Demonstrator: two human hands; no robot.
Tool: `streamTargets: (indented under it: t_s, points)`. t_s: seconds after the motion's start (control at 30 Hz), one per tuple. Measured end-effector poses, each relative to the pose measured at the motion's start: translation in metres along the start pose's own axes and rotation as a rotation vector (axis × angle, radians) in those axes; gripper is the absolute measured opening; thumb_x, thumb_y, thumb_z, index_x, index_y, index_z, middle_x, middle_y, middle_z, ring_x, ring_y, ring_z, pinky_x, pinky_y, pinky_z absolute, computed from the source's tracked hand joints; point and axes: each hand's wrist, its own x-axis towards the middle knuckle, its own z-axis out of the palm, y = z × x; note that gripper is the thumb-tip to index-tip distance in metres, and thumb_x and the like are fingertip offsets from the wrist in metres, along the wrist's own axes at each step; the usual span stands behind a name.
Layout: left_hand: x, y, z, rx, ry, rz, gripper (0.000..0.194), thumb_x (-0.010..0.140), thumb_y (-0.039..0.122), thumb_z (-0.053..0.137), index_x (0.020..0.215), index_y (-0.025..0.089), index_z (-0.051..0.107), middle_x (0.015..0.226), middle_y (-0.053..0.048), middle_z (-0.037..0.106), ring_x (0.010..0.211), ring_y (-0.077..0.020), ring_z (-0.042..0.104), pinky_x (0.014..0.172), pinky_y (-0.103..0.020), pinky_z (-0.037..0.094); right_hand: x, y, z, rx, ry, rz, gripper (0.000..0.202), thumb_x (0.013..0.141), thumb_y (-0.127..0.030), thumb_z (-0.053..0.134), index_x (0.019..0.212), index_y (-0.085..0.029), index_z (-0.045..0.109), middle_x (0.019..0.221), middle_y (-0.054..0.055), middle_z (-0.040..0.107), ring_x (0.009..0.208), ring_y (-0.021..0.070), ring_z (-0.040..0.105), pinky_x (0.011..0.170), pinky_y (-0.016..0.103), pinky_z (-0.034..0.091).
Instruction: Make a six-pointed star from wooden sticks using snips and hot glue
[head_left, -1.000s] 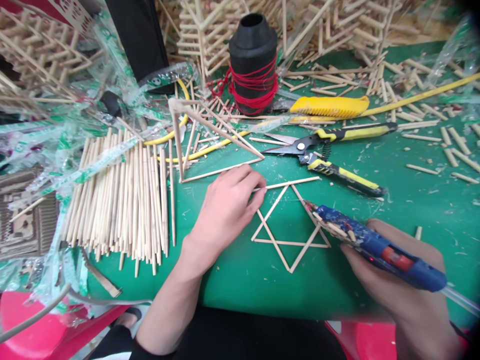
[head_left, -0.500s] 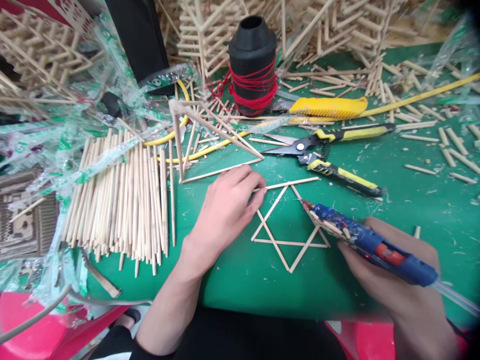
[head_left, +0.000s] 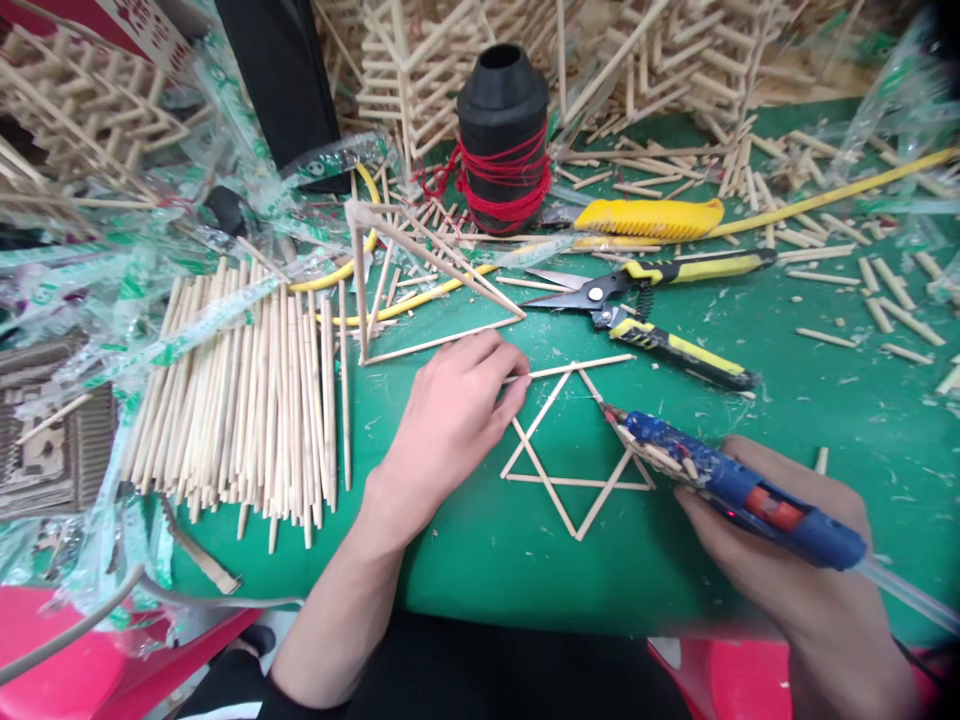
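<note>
My left hand (head_left: 469, 400) pinches the left end of a thin wooden stick (head_left: 585, 366). That stick lies across the top of a six-pointed star of sticks (head_left: 551, 482) flat on the green table. In my right hand (head_left: 795, 530) is a blue glue gun (head_left: 735, 485), with a clear glue stick out of its back. The gun's nozzle rests at or just over the star's upper right side; whether it touches, I cannot tell. Left of my left hand lies a thick row of wooden sticks (head_left: 236, 400). A triangular stick frame (head_left: 442, 345) stands behind that hand.
Shears (head_left: 600, 295) with yellow-black handles lie open behind the star. Beyond are a yellow utility knife (head_left: 649, 218), a black cone wound with red thread (head_left: 502, 140), and a yellow cable (head_left: 825, 200). Short stick offcuts are scattered at right; plastic wrap (head_left: 127, 250) covers the left.
The view has shifted very slightly, and things on the right sit a little further left. Both hands keep their hold, and the glue gun stays at the star's upper right side.
</note>
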Motion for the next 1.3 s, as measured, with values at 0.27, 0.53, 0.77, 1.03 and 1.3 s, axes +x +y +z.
streamTargets:
  t_s: [0.27, 0.53, 0.77, 1.03, 1.3]
  points:
    - [-0.001, 0.0007, -0.0013, 0.015, -0.019, -0.012, 0.012, 0.099, 0.015, 0.054, 0.093, 0.016, 0.065, 0.093, -0.005, 0.067, 0.086, -0.0178, 0.063, 0.078, -0.029, 0.049, 0.0027, -0.0034, 0.0003, -0.014, -0.011, -0.004, 0.033, 0.084, -0.026, 0.064, 0.063, -0.026, 0.038, 0.055, -0.006, 0.04, 0.046, 0.0102, 0.039, 0.045, 0.027, 0.031]
    - [-0.0015, 0.0001, -0.0007, 0.015, -0.023, -0.019, 0.013, 0.099, 0.015, 0.054, 0.093, 0.016, 0.065, 0.093, -0.005, 0.067, 0.085, -0.0175, 0.062, 0.077, -0.029, 0.048, 0.0026, -0.0064, 0.0021, -0.019, 0.011, 0.001, 0.034, 0.085, -0.028, 0.064, 0.063, -0.026, 0.038, 0.054, -0.007, 0.039, 0.045, 0.0096, 0.037, 0.044, 0.027, 0.03]
    - [-0.0018, -0.0004, -0.0007, 0.011, -0.015, -0.011, 0.012, 0.099, 0.015, 0.054, 0.094, 0.016, 0.065, 0.093, -0.005, 0.067, 0.085, -0.0177, 0.062, 0.077, -0.029, 0.048, 0.0023, -0.0068, 0.0022, -0.02, 0.012, 0.019, 0.034, 0.084, -0.028, 0.064, 0.063, -0.026, 0.038, 0.054, -0.006, 0.039, 0.046, 0.0102, 0.038, 0.045, 0.028, 0.03]
    - [-0.002, -0.0002, -0.0014, 0.003, -0.021, -0.016, 0.012, 0.099, 0.015, 0.053, 0.094, 0.017, 0.064, 0.094, -0.005, 0.067, 0.086, -0.0175, 0.063, 0.078, -0.029, 0.049, -0.0016, -0.0034, 0.0038, 0.007, 0.019, 0.062, 0.034, 0.084, -0.029, 0.064, 0.062, -0.026, 0.039, 0.055, -0.006, 0.038, 0.047, 0.0109, 0.036, 0.047, 0.029, 0.03]
    - [-0.0028, -0.0014, -0.0013, -0.016, 0.008, -0.014, 0.012, 0.099, 0.015, 0.054, 0.095, 0.016, 0.065, 0.093, -0.005, 0.066, 0.085, -0.0173, 0.063, 0.077, -0.029, 0.049, -0.0025, -0.0049, 0.0016, 0.027, 0.007, 0.095, 0.032, 0.082, -0.027, 0.063, 0.061, -0.026, 0.039, 0.055, -0.006, 0.038, 0.048, 0.0106, 0.034, 0.047, 0.029, 0.029]
